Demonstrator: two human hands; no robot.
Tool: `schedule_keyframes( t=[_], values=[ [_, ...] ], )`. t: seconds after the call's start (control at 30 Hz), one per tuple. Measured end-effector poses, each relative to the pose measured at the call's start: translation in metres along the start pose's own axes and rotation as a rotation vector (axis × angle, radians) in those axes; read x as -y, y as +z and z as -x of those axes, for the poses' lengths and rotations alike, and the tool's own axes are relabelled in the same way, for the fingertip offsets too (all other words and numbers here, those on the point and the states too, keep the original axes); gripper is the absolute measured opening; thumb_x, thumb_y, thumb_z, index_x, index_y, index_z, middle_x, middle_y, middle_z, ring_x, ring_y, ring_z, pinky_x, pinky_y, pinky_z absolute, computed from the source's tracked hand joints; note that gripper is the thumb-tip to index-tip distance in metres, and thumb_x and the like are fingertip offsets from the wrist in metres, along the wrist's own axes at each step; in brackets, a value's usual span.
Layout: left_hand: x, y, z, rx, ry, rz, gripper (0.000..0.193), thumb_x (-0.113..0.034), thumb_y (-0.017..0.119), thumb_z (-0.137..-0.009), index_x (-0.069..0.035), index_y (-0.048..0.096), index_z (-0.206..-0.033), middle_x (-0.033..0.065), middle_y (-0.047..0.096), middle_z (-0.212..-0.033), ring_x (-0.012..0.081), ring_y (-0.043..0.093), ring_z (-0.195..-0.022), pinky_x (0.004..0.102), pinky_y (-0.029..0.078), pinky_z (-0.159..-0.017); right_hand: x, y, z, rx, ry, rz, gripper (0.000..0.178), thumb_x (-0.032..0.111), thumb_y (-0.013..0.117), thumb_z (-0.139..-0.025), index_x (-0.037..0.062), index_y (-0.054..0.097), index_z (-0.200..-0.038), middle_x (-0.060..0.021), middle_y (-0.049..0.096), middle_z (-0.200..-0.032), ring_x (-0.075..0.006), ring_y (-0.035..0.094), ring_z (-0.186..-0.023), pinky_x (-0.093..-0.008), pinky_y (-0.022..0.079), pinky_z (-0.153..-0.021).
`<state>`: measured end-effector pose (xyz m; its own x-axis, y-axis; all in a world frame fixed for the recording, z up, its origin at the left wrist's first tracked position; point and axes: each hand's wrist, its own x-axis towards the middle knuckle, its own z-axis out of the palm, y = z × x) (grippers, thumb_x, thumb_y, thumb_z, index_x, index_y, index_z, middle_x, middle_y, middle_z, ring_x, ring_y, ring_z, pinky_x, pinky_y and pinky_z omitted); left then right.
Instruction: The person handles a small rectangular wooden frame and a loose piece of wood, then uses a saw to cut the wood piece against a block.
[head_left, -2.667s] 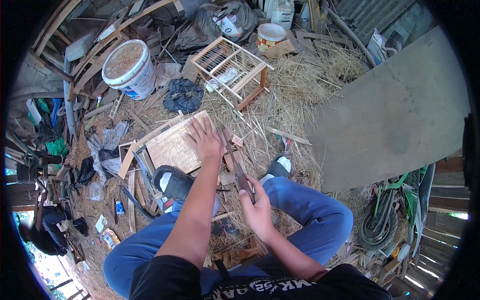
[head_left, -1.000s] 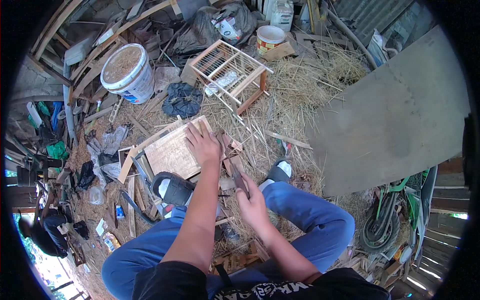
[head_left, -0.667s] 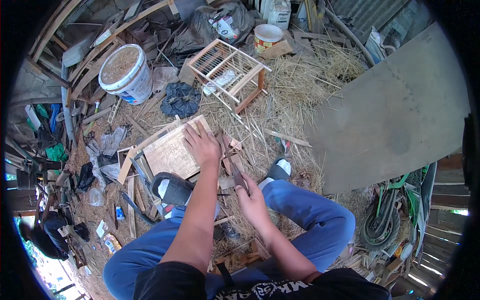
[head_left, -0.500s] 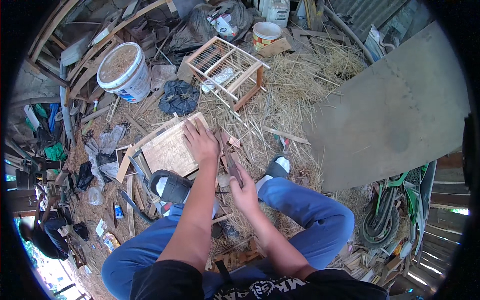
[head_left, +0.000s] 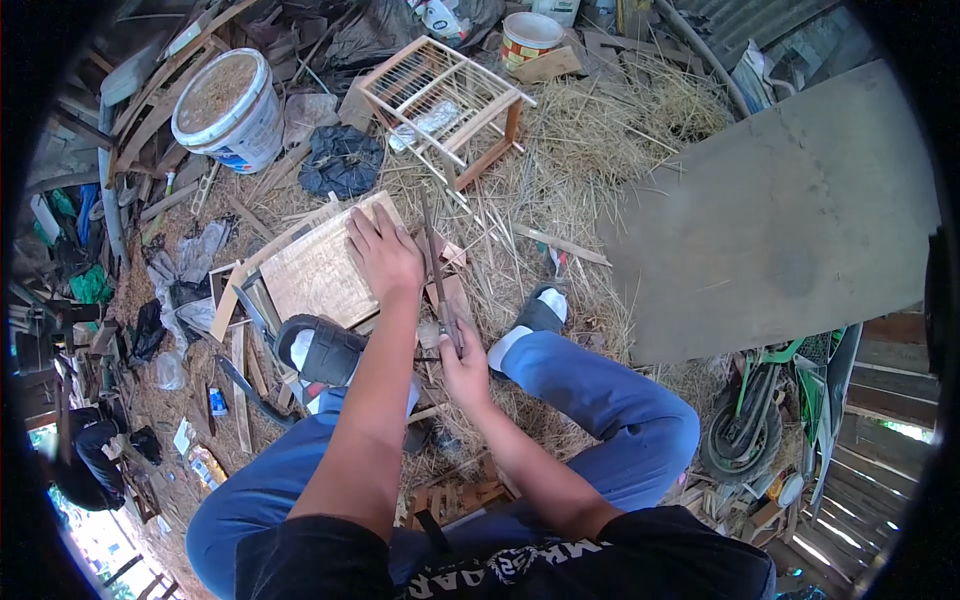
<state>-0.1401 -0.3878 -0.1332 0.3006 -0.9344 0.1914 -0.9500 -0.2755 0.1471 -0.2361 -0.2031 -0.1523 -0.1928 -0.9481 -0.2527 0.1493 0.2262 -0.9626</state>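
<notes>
My left hand (head_left: 386,252) lies flat, fingers spread, on the right part of a pale wooden board (head_left: 310,275). My right hand (head_left: 464,365) is wrapped round the handle of a long, narrow-bladed hand tool (head_left: 433,250). Its dark blade points away from me, close beside the board's right edge, and is seen nearly edge-on. Whether it is a saw or a knife I cannot tell. Under the board's left side are wooden strips and a dark frame. My left sandal (head_left: 328,350) is by the board's near edge, and the right sandal (head_left: 543,310) stands to the right.
A slatted wooden cage-like frame (head_left: 445,105) stands ahead, with a white bucket (head_left: 232,115) of shavings at far left and a black plastic bag (head_left: 340,160) nearer. Straw (head_left: 590,150) covers the ground. On the right lie a large grey sheet (head_left: 770,220) and a wheel (head_left: 742,440). Another person (head_left: 90,455) is at left.
The tool has swung from a tilted pose to nearly straight ahead, showing more of its length beside the board. My left hand stays on the board. The whole view has shifted slightly.
</notes>
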Motion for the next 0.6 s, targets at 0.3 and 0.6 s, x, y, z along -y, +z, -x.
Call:
schedule_keyframes(
  t=[0.3,0.6],
  values=[
    [0.002,-0.003,0.001,0.001,-0.038,0.007,0.061,-0.031,0.042,-0.106,-0.010,0.035,-0.162,0.0263,0.025,-0.167,0.0430,0.023,-0.155,0.0548,0.017,-0.127,0.044,-0.014,-0.003,-0.073,0.152,0.098,0.047,0.018,0.061,-0.104,-0.0050,0.054,-0.143,-0.0165,0.073,-0.112,-0.0175,0.068,-0.101,-0.0319,0.053,-0.091],
    [0.003,0.001,0.004,-0.045,-0.123,-0.048,0.063,-0.033,0.044,-0.104,-0.007,0.036,-0.161,0.0296,0.023,-0.167,0.0455,0.023,-0.154,0.0573,0.014,-0.127,0.052,-0.008,-0.023,-0.022,0.086,0.234,0.046,0.028,0.059,-0.104,-0.0039,0.059,-0.138,-0.0227,0.073,-0.117,-0.0284,0.072,-0.109,-0.0375,0.053,-0.095]
  ],
)
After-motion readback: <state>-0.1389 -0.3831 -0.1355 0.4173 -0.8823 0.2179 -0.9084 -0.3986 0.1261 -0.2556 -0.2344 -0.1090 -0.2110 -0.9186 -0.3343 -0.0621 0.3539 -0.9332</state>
